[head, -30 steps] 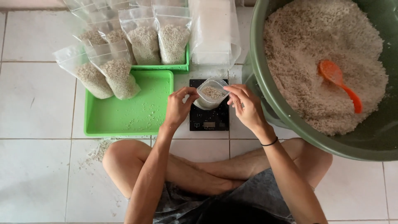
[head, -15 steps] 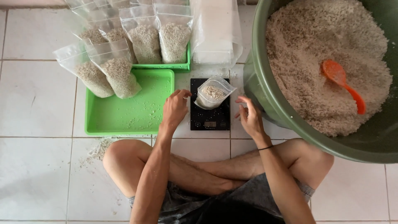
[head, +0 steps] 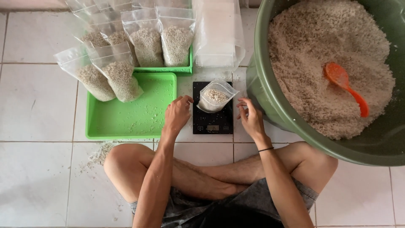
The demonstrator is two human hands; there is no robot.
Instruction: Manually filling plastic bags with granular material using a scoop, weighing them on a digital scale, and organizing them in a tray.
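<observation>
The left hand (head: 177, 115) rested beside the left edge of a small black scale (head: 213, 110), its fingers (head: 185, 100) loosely curled and holding nothing, the tips just short of a clear plastic pouch (head: 216, 96). The right hand (head: 252, 118) hovered at the scale's right edge, fingers (head: 244, 104) half spread and likewise empty, near the pouch but apart from it.

The pouch stood on the flat, glossy platform of the scale, its mouth open and tipped up towards the top right, its long axis leaning that way. A shallow layer of pale, coarse grain lay in its bottom; the film was thin, crinkled and shiny.

To the left lay a bright green plastic tray (head: 139, 116), rectangular with a raised rim, scattered with stray grains. Two filled pouches (head: 112, 76) leaned against its far left corner, and more filled pouches (head: 160, 40) stood upright in a second green tray (head: 185, 69) behind. A stack of empty clear bags (head: 217, 33) lay beyond the scale.

To the right sat a large round green tub (head: 270, 105), heaped with the same rough, off-white grain, an orange plastic scoop (head: 344, 84) lying on it with the handle pointing down right. Everything rested on a white tiled floor (head: 38, 101).
</observation>
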